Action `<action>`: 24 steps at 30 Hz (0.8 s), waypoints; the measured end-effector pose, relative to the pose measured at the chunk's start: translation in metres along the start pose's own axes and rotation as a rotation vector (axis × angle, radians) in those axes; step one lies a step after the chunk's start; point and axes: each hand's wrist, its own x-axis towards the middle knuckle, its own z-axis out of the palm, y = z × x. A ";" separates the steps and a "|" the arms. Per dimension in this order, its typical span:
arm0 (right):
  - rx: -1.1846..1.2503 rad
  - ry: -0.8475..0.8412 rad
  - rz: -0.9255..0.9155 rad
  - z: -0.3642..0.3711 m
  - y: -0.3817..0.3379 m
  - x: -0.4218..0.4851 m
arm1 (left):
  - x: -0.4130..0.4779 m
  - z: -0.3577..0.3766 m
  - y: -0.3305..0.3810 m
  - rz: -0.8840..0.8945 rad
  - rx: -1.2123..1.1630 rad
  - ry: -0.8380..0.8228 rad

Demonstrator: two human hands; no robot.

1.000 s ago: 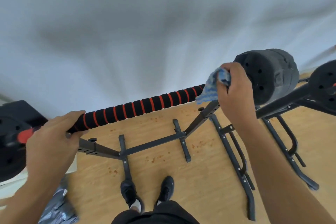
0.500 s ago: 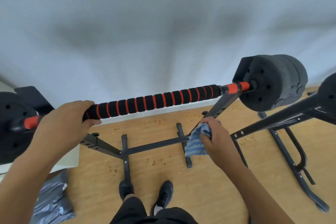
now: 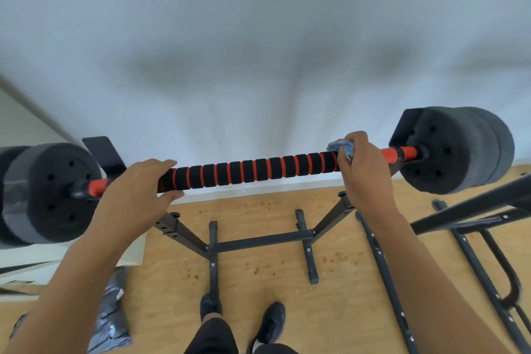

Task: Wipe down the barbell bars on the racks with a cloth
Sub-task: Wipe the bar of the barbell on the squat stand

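Note:
A barbell bar [image 3: 253, 171] with black foam and red rings lies across a black rack [image 3: 258, 240], with dark weight plates at the left end [image 3: 43, 192] and the right end [image 3: 457, 149]. My left hand [image 3: 135, 192] grips the bar near its left end, fingers over the top and thumb below. My right hand [image 3: 365, 169] wraps a blue cloth [image 3: 343, 148] round the right end of the foam grip, where the red sleeve begins. Most of the cloth is hidden under my fingers.
A second black rack [image 3: 471, 213] stands close on the right, its legs [image 3: 385, 276] spreading over the wooden floor. My feet [image 3: 273, 322] are just behind the near rack's base. A grey plastic bag [image 3: 112, 316] lies at the lower left. A white wall is directly behind the bar.
My right hand rose with the cloth from beside the rack upright and closed round the bar's right end. My left hand stays gripping the left end.

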 end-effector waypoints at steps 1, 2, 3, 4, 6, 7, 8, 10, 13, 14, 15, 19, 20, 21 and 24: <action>-0.002 0.000 0.016 0.002 -0.005 -0.001 | 0.000 0.002 0.000 0.011 0.006 0.007; -0.003 -0.014 0.018 0.005 -0.014 -0.003 | -0.002 0.004 0.001 0.017 0.014 0.036; 0.010 -0.046 0.010 0.010 -0.027 -0.006 | -0.003 0.006 0.003 0.016 0.009 0.073; 0.029 -0.089 -0.001 0.017 -0.042 -0.009 | -0.005 0.008 0.004 0.012 -0.005 0.102; 0.035 -0.161 -0.019 0.035 -0.074 -0.017 | -0.008 0.011 0.004 0.002 -0.025 0.128; 0.010 -0.181 -0.029 0.045 -0.091 -0.019 | -0.010 0.012 0.004 -0.008 -0.033 0.141; -0.015 -0.200 -0.049 0.055 -0.107 -0.022 | -0.011 0.014 0.004 -0.019 -0.039 0.158; 0.011 -0.256 -0.098 0.073 -0.138 -0.030 | -0.015 0.018 0.007 -0.034 -0.062 0.203; 0.271 -0.376 -0.125 0.083 -0.176 -0.046 | -0.019 0.020 0.006 -0.064 -0.110 0.246; 0.385 -0.395 -0.125 0.082 -0.182 -0.050 | -0.018 0.018 0.005 -0.066 -0.116 0.254; 0.485 -0.391 -0.110 0.076 -0.183 -0.049 | -0.018 0.017 0.004 -0.058 -0.115 0.252; 0.626 -0.238 0.069 0.017 -0.137 -0.019 | -0.010 0.000 0.002 0.027 -0.085 0.118; 0.563 -0.152 0.110 -0.003 -0.118 -0.010 | -0.008 -0.006 0.000 0.040 -0.078 0.076; 0.474 -0.056 0.144 -0.021 -0.097 -0.001 | -0.007 -0.011 -0.003 0.039 -0.089 0.035; 0.189 0.155 0.154 -0.064 -0.050 0.020 | -0.002 -0.019 -0.009 0.003 -0.166 -0.038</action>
